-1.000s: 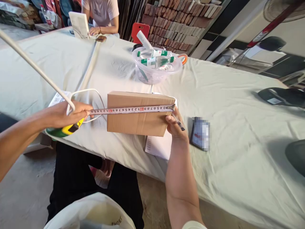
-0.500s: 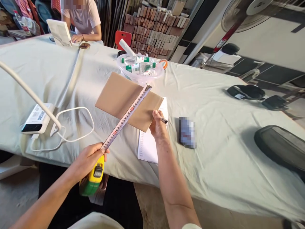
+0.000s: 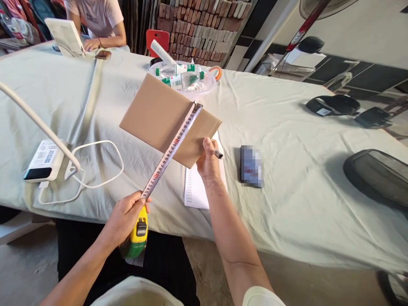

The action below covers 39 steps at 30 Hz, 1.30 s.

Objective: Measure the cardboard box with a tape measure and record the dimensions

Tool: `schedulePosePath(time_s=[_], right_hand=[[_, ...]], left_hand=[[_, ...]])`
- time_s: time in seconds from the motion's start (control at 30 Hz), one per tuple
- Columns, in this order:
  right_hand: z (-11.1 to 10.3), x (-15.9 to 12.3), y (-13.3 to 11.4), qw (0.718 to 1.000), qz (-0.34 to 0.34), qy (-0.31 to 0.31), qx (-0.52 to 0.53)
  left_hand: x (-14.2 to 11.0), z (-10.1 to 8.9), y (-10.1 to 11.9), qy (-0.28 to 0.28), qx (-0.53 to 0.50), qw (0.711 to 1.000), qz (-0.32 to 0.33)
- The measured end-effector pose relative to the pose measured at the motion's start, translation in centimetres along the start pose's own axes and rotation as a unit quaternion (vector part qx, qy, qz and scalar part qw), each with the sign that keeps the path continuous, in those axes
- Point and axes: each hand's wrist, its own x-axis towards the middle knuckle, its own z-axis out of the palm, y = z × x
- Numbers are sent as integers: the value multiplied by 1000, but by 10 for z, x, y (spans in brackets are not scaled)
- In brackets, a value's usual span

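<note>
My right hand (image 3: pixel 208 160) grips the near corner of a brown cardboard box (image 3: pixel 159 114) and tilts it up off the table, a dark pen (image 3: pixel 218 154) pinched between its fingers. My left hand (image 3: pixel 126 219) is closed round a yellow and green tape measure case (image 3: pixel 137 236). The white tape blade (image 3: pixel 172 151) runs diagonally from the case up across the box face, its metal hook at the far edge. A white sheet of paper (image 3: pixel 195 191) lies under the box.
A phone (image 3: pixel 251 165) lies right of the paper. A clear bowl of bottles (image 3: pixel 186 78) stands behind the box. A power bank (image 3: pixel 43 160) with a white cable (image 3: pixel 95 163) lies left. Another person (image 3: pixel 95 19) sits at the far end. Dark chair parts (image 3: pixel 378 176) at right.
The box was flat with the tape stretched level across it. My right hand tipped the box up and turned it; my left hand drew the case down toward me, so the tape runs diagonally.
</note>
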Motion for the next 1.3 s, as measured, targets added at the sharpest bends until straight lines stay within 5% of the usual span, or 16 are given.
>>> schedulePosePath(time_s=[0.23, 0.4, 0.63, 0.77, 1.0, 1.3], right_hand=[[28, 1, 31, 982, -128, -104, -89], [18, 3, 28, 959, -132, -180, -177], [-46, 11, -17, 978, -71, -41, -189], [-72, 1, -17, 970, -77, -48, -224], [-71, -14, 7, 944, -59, -19, -324], [-64, -12, 16, 927, -28, -5, -374]], left_hand=[[-1, -10, 5, 12, -136, 990, -25], [11, 6, 21, -56, -186, 981, -26], [50, 40, 36, -174, -227, 958, -7], [81, 59, 54, -187, -261, 947, -5], [125, 84, 72, -191, -330, 919, -103], [132, 79, 67, -257, -389, 869, -167]])
